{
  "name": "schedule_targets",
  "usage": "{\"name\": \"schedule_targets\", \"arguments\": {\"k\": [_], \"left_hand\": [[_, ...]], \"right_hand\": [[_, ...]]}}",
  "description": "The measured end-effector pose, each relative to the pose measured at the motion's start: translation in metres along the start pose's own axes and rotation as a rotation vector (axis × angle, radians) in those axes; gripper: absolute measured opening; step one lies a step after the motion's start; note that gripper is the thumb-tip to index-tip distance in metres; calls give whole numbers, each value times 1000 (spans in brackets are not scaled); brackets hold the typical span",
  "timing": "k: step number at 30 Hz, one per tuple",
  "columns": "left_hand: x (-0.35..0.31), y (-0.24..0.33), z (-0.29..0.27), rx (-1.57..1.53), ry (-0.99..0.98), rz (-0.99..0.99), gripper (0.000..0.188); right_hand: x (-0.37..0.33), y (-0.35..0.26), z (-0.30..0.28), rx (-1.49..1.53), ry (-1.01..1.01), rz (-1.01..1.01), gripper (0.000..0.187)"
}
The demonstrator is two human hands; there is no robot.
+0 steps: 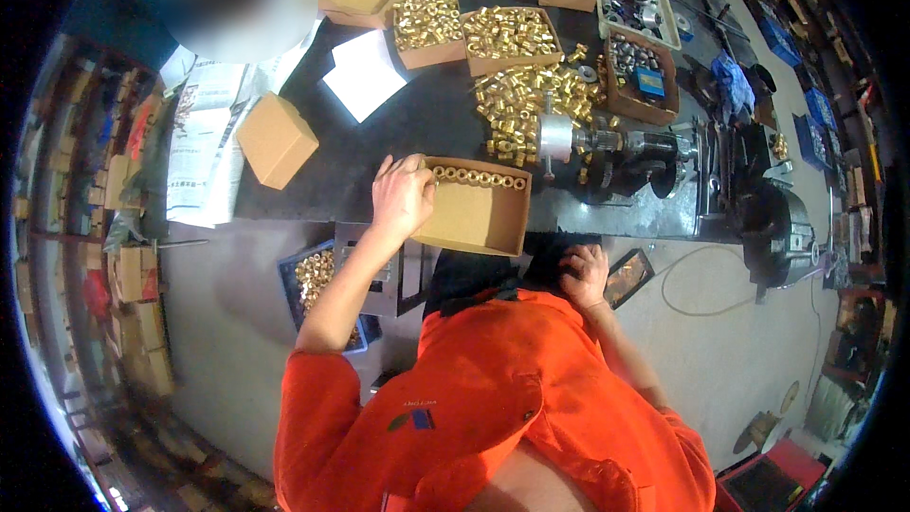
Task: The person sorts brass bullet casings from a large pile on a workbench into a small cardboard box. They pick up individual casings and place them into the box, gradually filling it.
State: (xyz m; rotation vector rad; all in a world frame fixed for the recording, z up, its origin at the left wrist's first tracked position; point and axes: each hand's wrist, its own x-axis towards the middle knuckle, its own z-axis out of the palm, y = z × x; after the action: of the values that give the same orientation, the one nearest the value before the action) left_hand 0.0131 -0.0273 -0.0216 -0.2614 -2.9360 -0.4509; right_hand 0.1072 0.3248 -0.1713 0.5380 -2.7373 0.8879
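A shallow open cardboard box (474, 218) lies at the table's front edge, its near side reaching past the edge. Along its far wall stands a row of round brass fittings (472, 177) with their holes facing up; bare cardboard shows in front of them. My left hand (403, 194) is at the box's left wall, fingers curled and closed, thumb beside the left end of the row. What those fingers hold is hidden. Below the table edge, my right hand (583, 275) rests over my dark trousers with its fingers curled in; nothing shows in it.
Behind the box is a heap of brass fittings (512, 100), with two full cardboard boxes (488, 64) beyond. A metal clamping device (607, 142) stands to the right. White paper (364, 76) and a closed carton (275, 142) lie left. A blue crate (296, 270) sits below.
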Motion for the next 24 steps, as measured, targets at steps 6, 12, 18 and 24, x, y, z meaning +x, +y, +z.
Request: {"name": "schedule_targets", "arguments": {"k": [6,12,18,24], "left_hand": [[3,3,-7,25,-126,-46,12],[7,6,-28,78,-209,16,18],[42,10,-59,-63,15,67,17],[119,-4,4,-235,-7,356,17]], "right_hand": [[2,-4,-1,-12,20,5,21],[2,-4,-2,6,-23,27,26],[0,-1,1,-1,-9,41,25],[1,-3,-1,-9,-29,43,23]]}}
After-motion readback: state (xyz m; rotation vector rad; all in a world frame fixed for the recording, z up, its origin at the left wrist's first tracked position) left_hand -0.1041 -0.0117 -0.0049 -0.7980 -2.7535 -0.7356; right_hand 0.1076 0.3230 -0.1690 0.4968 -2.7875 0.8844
